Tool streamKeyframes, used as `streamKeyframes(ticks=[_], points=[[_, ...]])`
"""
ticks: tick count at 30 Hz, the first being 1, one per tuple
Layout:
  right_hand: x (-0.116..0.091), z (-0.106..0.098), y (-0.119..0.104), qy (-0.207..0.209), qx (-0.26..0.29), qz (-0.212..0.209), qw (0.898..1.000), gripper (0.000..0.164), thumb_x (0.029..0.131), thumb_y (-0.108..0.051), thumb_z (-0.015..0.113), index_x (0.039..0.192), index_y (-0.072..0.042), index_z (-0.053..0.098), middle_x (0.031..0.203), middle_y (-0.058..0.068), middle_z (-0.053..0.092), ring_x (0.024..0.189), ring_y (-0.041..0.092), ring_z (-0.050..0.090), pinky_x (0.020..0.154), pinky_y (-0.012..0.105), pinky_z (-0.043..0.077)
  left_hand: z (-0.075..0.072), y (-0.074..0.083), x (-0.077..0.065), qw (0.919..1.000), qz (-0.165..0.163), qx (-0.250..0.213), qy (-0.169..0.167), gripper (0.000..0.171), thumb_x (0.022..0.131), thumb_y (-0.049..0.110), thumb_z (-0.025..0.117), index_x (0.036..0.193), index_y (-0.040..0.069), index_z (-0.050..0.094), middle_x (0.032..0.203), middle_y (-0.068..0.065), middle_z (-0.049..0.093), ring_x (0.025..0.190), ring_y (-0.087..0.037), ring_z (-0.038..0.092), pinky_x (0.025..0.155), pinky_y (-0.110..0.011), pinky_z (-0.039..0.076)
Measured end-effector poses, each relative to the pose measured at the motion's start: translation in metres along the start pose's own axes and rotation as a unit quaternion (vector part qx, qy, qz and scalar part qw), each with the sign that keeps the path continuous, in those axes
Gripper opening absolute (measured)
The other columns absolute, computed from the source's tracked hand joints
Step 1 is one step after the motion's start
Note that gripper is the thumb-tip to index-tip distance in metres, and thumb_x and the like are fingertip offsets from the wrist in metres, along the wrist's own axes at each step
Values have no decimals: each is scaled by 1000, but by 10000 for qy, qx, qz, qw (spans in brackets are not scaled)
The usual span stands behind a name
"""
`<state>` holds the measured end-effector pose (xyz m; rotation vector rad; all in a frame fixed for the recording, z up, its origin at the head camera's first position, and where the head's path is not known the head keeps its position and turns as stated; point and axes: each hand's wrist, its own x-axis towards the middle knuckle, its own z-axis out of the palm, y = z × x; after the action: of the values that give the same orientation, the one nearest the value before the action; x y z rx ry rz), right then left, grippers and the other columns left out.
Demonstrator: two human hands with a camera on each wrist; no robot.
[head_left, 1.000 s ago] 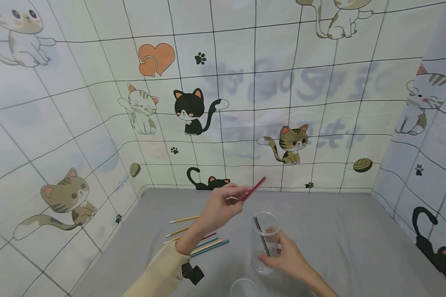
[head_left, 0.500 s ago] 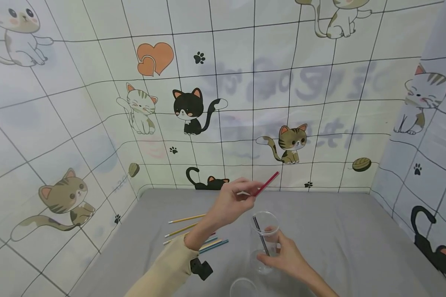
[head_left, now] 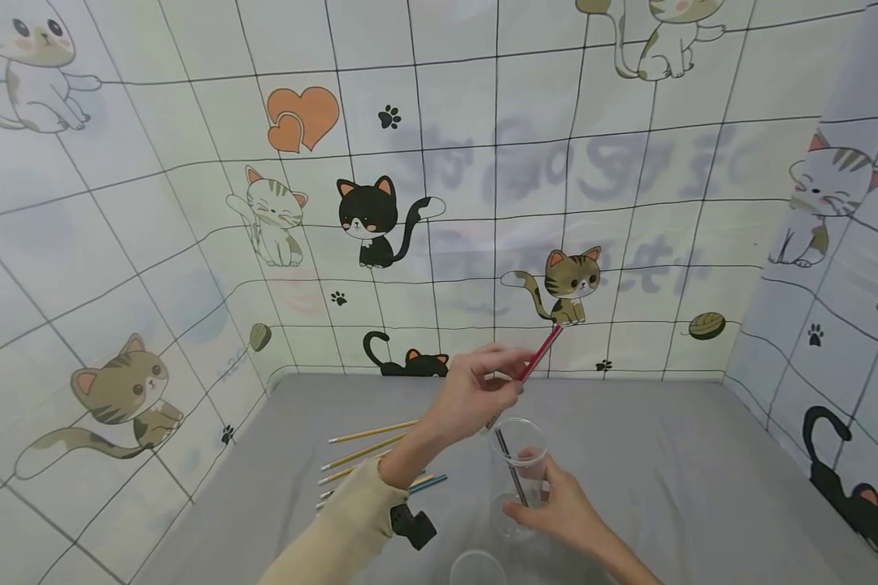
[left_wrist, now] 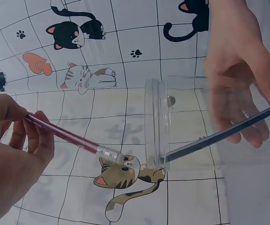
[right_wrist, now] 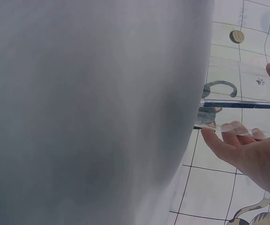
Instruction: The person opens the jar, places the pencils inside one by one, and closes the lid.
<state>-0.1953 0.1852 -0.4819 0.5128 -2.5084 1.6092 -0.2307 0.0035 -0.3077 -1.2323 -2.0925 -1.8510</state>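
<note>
A: Hands?

B: The left hand [head_left: 479, 394] pinches a red pencil [head_left: 545, 351] between thumb and fingers. The right hand [head_left: 559, 504] grips an upright clear plastic cup [left_wrist: 156, 122] round its wall. Base on the gray cloth [head_left: 644, 455] or just above it, can't tell.

A: Where's the pencil exactly?

B: Tilted, eraser end [left_wrist: 109, 153] down, just beside the cup's rim. Apart from it in the left wrist view, not inside.

A: Reads as an insertion. Best way?

B: Probably bring the eraser end over the opening first, then stand the pencil steeper before lowering. At this slant it could catch the rim.

A: The dark pencil [head_left: 510, 463]?

B: Leaning inside the cup. Better to aim for the free side, so the two don't cross or jam.

A: Right hand's job?

B: Keep the cup steady, light squeeze; thin wall, likely flexes. Left fingers should let go only once the eraser end is well down.

A: Hazards?

B: Yellow pencils [head_left: 373, 432] and a teal pencil [head_left: 432, 483] lie by the left forearm; a sleeve could sweep them.
</note>
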Motion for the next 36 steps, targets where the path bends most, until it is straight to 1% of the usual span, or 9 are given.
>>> streamKeyframes(ticks=[4,6,8,12,16,22,27,31,36], points=[[0,1,1,28,2,-75,10000,69,73,-17,90,128,-1,52,113,12,65,109,37,60,79,49,58,0,-3,2,9996,32,-259,66,39,89,-16,57,126,-8,64,106,-18,60,92,-30,68,82,-34,57],[0,2,2,55,-32,-121,9999,68,72,-17,90,128,-1,53,112,11,65,108,35,61,78,47,58,0,-4,3,9993,28,-349,108,38,89,-17,57,127,-9,63,106,-19,60,91,-35,68,82,-35,57],[0,2,2,71,-61,-133,9999,68,72,-17,90,127,-2,53,111,10,66,107,33,61,79,46,58,0,-5,3,9990,6,-412,145,38,89,-17,57,127,-10,63,107,-20,60,91,-39,68,83,-36,57],[0,2,3,44,-71,-78,9999,69,72,-18,90,128,-2,53,112,9,66,107,31,61,79,47,58,0,-6,4,9989,-34,-435,190,37,90,-16,57,125,-10,63,107,-20,60,92,-41,67,83,-36,57],[1,1,3,17,-6,-26,10000,69,72,-18,90,129,-3,53,114,11,65,108,33,61,79,50,58,0,-11,2,9987,-165,-461,139,35,90,-16,56,124,-9,64,109,-18,59,92,-37,67,83,-36,57],[1,0,3,-13,81,-28,10000,70,73,-17,90,130,-2,52,115,12,65,109,35,60,79,47,58,5,-22,-3,9986,-419,-314,21,36,90,-16,57,124,-7,65,109,-13,60,92,-27,69,81,-34,58],[0,-1,4,-65,46,19,10000,70,74,-18,89,130,-1,51,114,12,65,111,35,60,79,48,58,9,-29,-6,9987,-485,-172,16,35,91,-15,58,123,-4,67,107,-8,62,92,-25,68,80,-33,58],[-1,0,6,-60,27,16,10000,69,74,-20,89,130,-3,52,113,11,65,111,37,60,80,52,57,12,-36,-10,9986,-503,-148,8,36,90,-15,58,123,-3,67,108,-9,63,93,-25,68,81,-32,58],[-1,0,8,-41,-2,-70,10000,68,75,-21,88,130,-5,52,112,11,66,111,38,61,80,54,56,15,-43,-16,9986,-525,-108,-14,37,90,-15,58,125,-4,67,112,-15,63,93,-16,66,81,-30,57]])
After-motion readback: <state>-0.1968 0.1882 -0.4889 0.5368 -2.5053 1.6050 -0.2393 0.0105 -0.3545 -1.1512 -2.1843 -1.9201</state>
